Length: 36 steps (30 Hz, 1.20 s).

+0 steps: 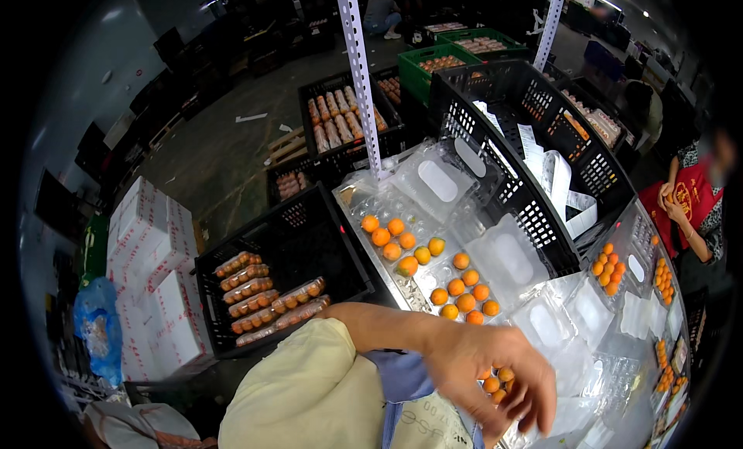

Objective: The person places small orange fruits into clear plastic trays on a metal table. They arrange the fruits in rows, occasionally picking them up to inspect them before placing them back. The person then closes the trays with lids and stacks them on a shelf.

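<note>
My left hand reaches across from the left, palm down, with loosely bent fingers spread apart and slightly blurred. No object shows between them. Just beneath it, partly covered by the fingers, several small orange fruits sit close together. Beyond the hand, more orange fruits rest in the cups of a clear plastic tray. Farther left on the metal tabletop, another group of fruits lies in a clear tray, some tinged green. Clear plastic clamshell packs are spread around them. My right hand is out of view.
A black crate at left holds filled packs. Another black crate contains paper label strips. A perforated metal post rises by the table. White boxes are stacked left. A person in a red apron stands right.
</note>
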### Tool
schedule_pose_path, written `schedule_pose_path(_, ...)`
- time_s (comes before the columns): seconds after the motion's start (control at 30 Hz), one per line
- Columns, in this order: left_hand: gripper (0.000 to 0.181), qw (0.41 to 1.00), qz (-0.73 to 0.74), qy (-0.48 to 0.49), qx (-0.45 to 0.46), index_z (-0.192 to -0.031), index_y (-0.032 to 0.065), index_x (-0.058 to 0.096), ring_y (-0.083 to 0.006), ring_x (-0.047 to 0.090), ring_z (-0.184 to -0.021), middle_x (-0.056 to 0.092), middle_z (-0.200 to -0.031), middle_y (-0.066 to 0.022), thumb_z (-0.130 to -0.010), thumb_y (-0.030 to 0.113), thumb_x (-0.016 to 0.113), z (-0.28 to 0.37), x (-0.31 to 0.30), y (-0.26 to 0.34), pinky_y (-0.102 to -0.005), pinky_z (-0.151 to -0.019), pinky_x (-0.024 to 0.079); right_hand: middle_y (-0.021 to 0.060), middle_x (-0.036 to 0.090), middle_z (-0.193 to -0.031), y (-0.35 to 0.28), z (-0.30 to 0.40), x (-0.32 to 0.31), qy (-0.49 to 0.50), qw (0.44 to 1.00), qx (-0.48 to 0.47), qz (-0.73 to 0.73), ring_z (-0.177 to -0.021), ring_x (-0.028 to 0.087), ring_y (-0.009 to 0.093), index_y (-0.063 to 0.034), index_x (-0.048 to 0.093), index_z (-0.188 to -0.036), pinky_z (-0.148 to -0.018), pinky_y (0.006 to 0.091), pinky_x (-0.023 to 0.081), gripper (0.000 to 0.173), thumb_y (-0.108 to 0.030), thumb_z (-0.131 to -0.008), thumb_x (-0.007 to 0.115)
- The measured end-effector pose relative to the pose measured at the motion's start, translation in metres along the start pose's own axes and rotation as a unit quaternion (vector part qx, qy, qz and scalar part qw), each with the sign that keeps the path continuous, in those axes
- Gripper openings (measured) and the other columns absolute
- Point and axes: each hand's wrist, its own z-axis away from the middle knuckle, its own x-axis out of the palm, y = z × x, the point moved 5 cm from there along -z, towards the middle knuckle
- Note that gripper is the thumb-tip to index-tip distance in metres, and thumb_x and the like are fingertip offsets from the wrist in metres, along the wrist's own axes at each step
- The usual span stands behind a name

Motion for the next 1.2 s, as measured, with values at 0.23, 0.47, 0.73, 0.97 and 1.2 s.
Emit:
schedule_pose_path(0.23,0.059,0.954,0.189,-0.036,0.23,-0.114,-0.0071,0.061,-0.0227,0.063,-0.085,0.063,-0.107,-0.0212,-0.08,0.039,0.072,-0.009,0.033,0.029,-0.0264,-0.059,0.049,0.0196,0.042,-0.14,0.071,-0.021,-0.009,0.058,0.994,-0.001,0.095,-0.128,0.041,0.028,0.0066,0.038,-0.137,-0.108,0.036,0.029,0.054,-0.032,-0.099,0.044)
schedule_pose_path(0.47,0.059,0.93,0.202,-0.044,0.303,-0.11,-0.0076,0.062,-0.0211,0.062,-0.077,0.061,-0.107,-0.0235,-0.08,0.042,0.071,-0.009,0.034,0.014,-0.0229,-0.055,0.047,0.0171,0.045,-0.138,0.072,-0.023,-0.013,0.036,0.998,0.028,-0.03,-0.125,0.044,0.026,0.0055,0.042,-0.135,-0.106,0.0353,0.032,0.053,-0.033,-0.098,0.046)
schedule_pose_path(0.73,0.067,0.941,0.177,-0.074,0.278,-0.113,-0.011,0.059,-0.0237,0.059,-0.082,0.058,-0.108,-0.0239,-0.081,0.048,0.068,-0.01,0.033,0.017,-0.0238,-0.057,0.046,0.016,0.048,-0.135,0.054,-0.018,-0.012,0.046,0.999,0.005,0.001,-0.122,0.047,0.024,0.0043,0.044,-0.134,-0.104,0.034,0.035,0.051,-0.032,-0.098,0.049)
schedule_pose_path(0.97,0.069,0.944,0.252,-0.031,0.209,-0.113,-0.0127,0.059,-0.0286,0.059,-0.092,0.055,-0.11,-0.0255,-0.082,0.049,0.066,-0.002,0.042,0.015,-0.032,-0.068,0.05,0.0164,0.047,-0.137,0.053,-0.017,-0.012,0.063,0.998,0.016,0.016,-0.124,0.046,0.024,0.0032,0.044,-0.134,-0.105,0.0341,0.033,0.051,-0.031,-0.097,0.05)
schedule_pose_path(1.2,0.069,0.93,0.244,-0.045,0.27,-0.114,-0.0133,0.058,-0.0326,0.059,-0.096,0.055,-0.11,-0.0258,-0.083,0.048,0.066,0.002,0.041,0.004,-0.0387,-0.077,0.051,0.0155,0.046,-0.138,0.054,-0.015,-0.01,0.053,0.998,0.028,-0.006,-0.125,0.045,0.023,0.0023,0.041,-0.137,-0.105,0.0342,0.033,0.051,-0.028,-0.097,0.05)
